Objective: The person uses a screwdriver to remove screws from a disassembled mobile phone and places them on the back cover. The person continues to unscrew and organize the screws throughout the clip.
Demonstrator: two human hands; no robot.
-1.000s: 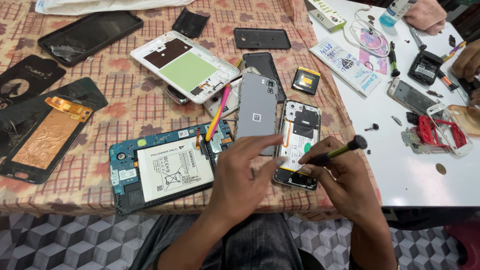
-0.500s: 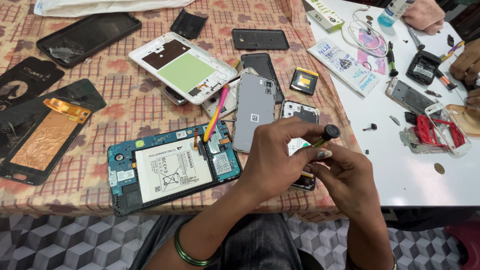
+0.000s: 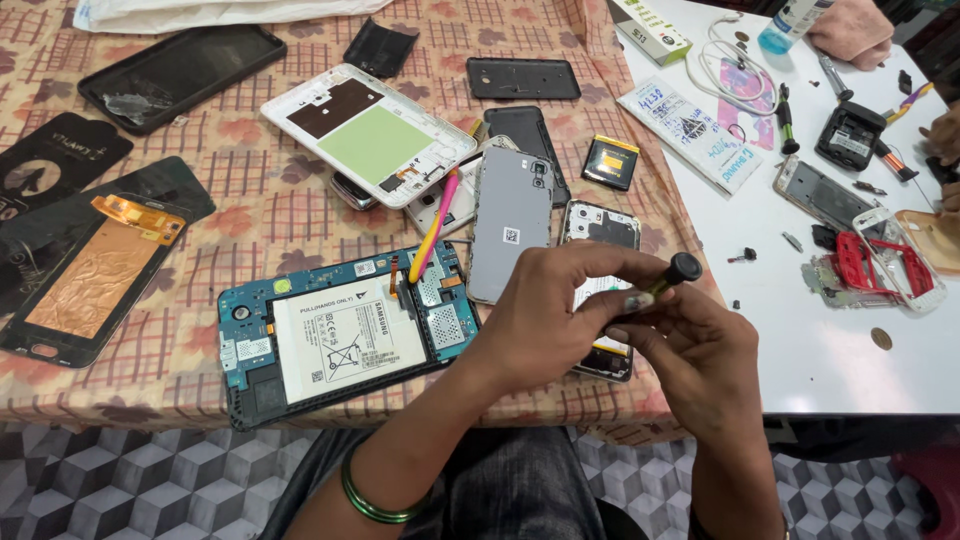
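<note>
My right hand (image 3: 695, 365) grips a small screwdriver (image 3: 672, 277) with a black round cap, tilted up to the right. My left hand (image 3: 545, 320) reaches across, and its fingers close on the lower end of the same tool. Both hands hover over an opened phone (image 3: 601, 228) lying at the table's front edge; its lower half is hidden beneath them. An opened blue tablet (image 3: 340, 338) with a white battery lies just left of my left hand. A green bangle (image 3: 368, 500) sits on my left wrist.
A grey phone back (image 3: 512, 225), a pink and yellow pry tool (image 3: 432, 240), a white phone frame (image 3: 370, 135) and a small battery (image 3: 611, 162) lie behind. Dark screen panels (image 3: 90, 270) are at left. The white table (image 3: 850, 350) at right holds phone parts; another person's hand (image 3: 942, 135) is there.
My left hand lifted off the opened phone and came over to the screwdriver. Both hands rose slightly with the tool, now tilted more upright.
</note>
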